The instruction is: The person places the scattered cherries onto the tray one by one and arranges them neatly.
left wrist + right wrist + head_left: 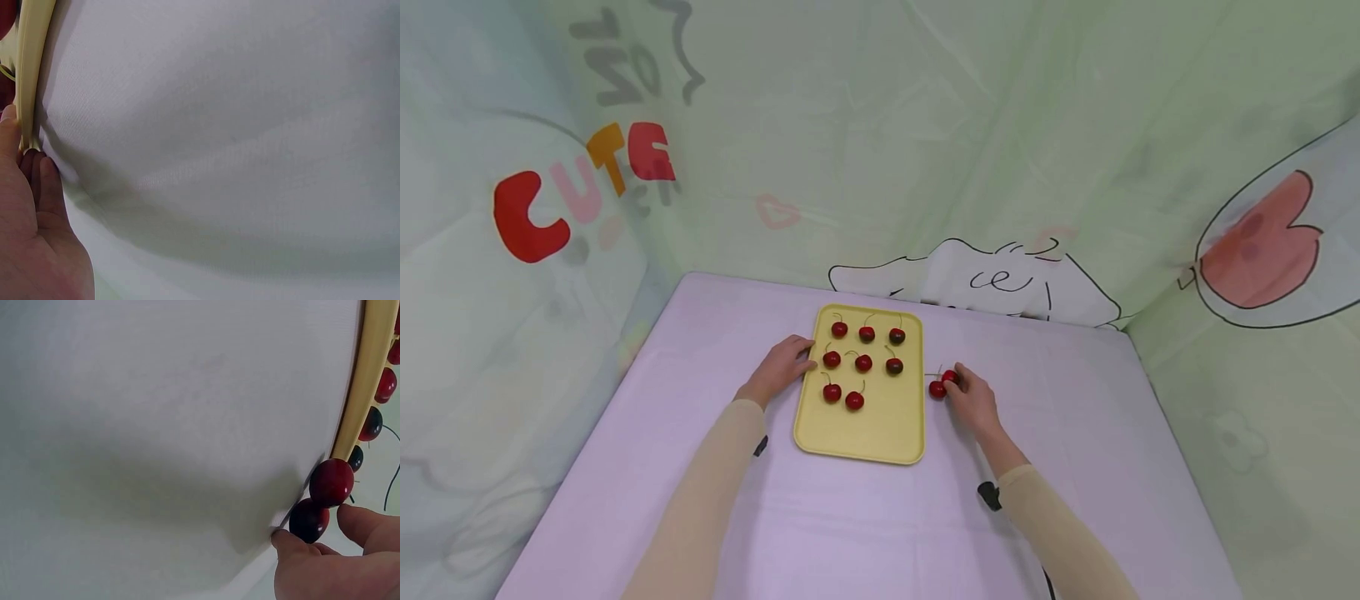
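A yellow rectangular tray (pixel 857 435) lies on the table, with several dark red stemmed cherries (pixel 863 363) set out in rows on it. At its left edge my left hand (pixel 777 369) grips the rim; the left wrist view has the thumb over the rim (pixel 32 69) and the fingers at its outer side. To the right of the tray, my right hand (pixel 976 403) pinches one cherry (pixel 951 377) between thumb and fingers. A second cherry (pixel 937 390) sits against it, nearer the tray; the right wrist view has these two cherries touching.
A pale lilac cloth (pixel 850 533) covers the table. Light green fabric walls (pixel 880 150) with printed letters and drawings stand at the back and both sides. Each wrist carries a small black device (pixel 989 495).
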